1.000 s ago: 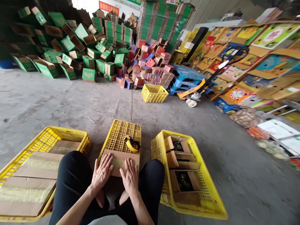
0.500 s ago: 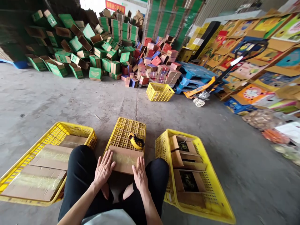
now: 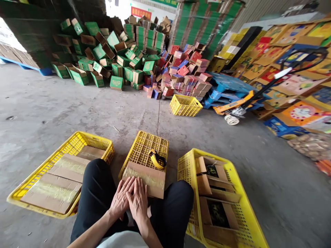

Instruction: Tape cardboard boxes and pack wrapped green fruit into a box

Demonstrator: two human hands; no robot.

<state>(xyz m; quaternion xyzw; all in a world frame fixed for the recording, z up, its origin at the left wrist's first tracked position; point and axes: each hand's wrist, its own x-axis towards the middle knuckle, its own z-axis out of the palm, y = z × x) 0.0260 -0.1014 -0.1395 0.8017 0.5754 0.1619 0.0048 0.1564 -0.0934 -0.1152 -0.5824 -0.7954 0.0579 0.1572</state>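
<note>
And the hands come together! Half a second ago they pressed toward opposite ends of the cardboard box (image 3: pixel 155 181); now the left hand (image 3: pixel 124 197) and the right hand (image 3: pixel 137 200) lie side by side, apparently touching, fingers straight and flat on its near left part. Neither grip is clamped on anything; this is pressing, not holding, by the look of it. The right end of the box is bare now, and the shiny tape band (image 3: pixel 144 176) shows there; the pressure seems to have shifted to the near left.

The box sits on the near end of the upturned yellow crate (image 3: pixel 142 146), between the left knee (image 3: pixel 100 182) and the right knee (image 3: pixel 178 196). Just behind it, toward the right, lies the tape dispenser (image 3: pixel 156 160), close enough to get bumped if the box slid forward.

Out on the left, a yellow crate (image 3: pixel 97 142) carries taped boxes (image 3: pixel 55 191); the left knee stands partly in front of it. On the right, another yellow crate (image 3: pixel 186 168) holds boxes with raised flaps (image 3: pixel 204 184), dark contents showing, too unclear to name. Across the floor (image 3: pixel 77 113): a smaller yellow crate (image 3: pixel 184 107), then a pallet jack (image 3: pixel 238 106) beside blue pallets (image 3: pixel 227 84).
</note>
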